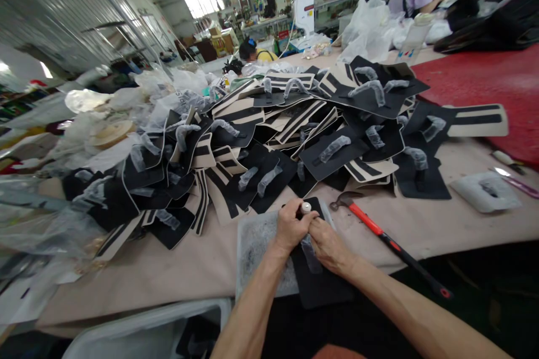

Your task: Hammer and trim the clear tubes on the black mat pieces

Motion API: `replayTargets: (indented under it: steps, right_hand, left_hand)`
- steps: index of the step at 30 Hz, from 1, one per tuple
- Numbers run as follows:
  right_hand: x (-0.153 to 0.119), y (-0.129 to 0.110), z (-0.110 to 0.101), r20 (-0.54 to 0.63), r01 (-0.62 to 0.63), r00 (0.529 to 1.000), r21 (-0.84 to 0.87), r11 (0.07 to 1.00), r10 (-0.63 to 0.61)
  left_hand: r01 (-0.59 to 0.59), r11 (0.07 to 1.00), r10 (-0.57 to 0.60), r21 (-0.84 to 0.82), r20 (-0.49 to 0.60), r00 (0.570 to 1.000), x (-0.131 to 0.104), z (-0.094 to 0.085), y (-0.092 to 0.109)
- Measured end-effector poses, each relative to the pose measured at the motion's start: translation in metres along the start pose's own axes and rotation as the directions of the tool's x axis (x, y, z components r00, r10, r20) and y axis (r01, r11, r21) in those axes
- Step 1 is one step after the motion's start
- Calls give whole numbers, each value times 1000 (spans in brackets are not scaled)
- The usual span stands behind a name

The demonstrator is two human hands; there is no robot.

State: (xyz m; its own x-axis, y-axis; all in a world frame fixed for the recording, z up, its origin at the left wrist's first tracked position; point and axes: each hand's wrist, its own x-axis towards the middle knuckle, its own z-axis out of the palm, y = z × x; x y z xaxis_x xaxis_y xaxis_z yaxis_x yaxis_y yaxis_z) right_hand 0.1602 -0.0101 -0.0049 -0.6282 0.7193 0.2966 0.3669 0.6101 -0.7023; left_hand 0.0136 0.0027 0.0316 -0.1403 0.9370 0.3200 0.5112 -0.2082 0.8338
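Note:
My left hand point(288, 225) is closed around an upright stubby tool with a pale round top point(306, 208); its lower end is hidden by my fingers. Right beside it, my right hand point(327, 244) is closed at the upper end of a plastic-wrapped handle on a black panel point(322, 290). The panel lies partly over a translucent plastic slab or tray point(255, 252) with a dark-scuffed surface and hangs over the table's front edge. To the right rests a claw hammer point(374, 227) with a red and black grip.
A large heap of black panels point(332, 151) with wrapped handles and striped beige backs fills the table point(475, 230). A plastic bin point(147, 331) stands below left. A small bag point(486, 190) lies at right, near a red surface point(484, 81). Other people work farther back.

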Motion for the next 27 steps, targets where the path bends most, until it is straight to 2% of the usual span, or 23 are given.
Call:
replayTargets:
  steps: [1,3,5,6,8,10,11,13,15,18,21,24,27]
  right_hand:
    - [0,-1,0,-4,0,1000,0,1000,0]
    - [-1,-3,-1,19,-8,1000,-13,1000,8]
    - [0,-5,-1,52,-4,999,-48,999,7]
    - [1,-6,-1,55,-3,998,-72,997,7]
    - [4,-7,0,38,-11,999,-122,992,16]
    - [6,-9,0,24,-25,999,-149,989,29]
    - [7,-10,-1,26,-23,999,-161,987,28]
    - [7,-15,-8,26,16,1000,-244,970,-10]
    - [6,-22,-20,-5,63,998,-392,918,-70]
    - [4,-34,-40,-112,-6,991,-546,838,-66]
    - [2,-43,-49,-212,-225,969,-515,827,131]
    - [-5,-48,-41,-211,-360,932,-418,834,296]
    - [-20,-46,-24,-176,-355,934,-357,864,311]
  left_hand:
    - [-14,999,18,-37,111,994,3,-7,1]
    - [60,984,-8,-170,293,956,7,-20,5]
    - [154,949,-44,-276,367,929,9,-28,12]
    - [152,943,-34,-294,370,928,10,-31,17]
    - [55,958,37,-283,310,950,14,-33,32]
    - [-42,952,89,-303,142,986,21,-36,46]
    - [-57,937,71,-345,30,997,25,-39,52]
    - [-35,898,-44,-439,-168,985,32,-48,55]
    - [21,874,-167,-485,-260,951,33,-59,48]
    - [91,854,-295,-512,-332,896,20,-71,26]
    - [138,843,-365,-520,-363,857,0,-72,11]
    - [190,843,-386,-503,-321,865,-12,-63,6]
    - [232,826,-393,-513,-230,890,-17,-48,5]
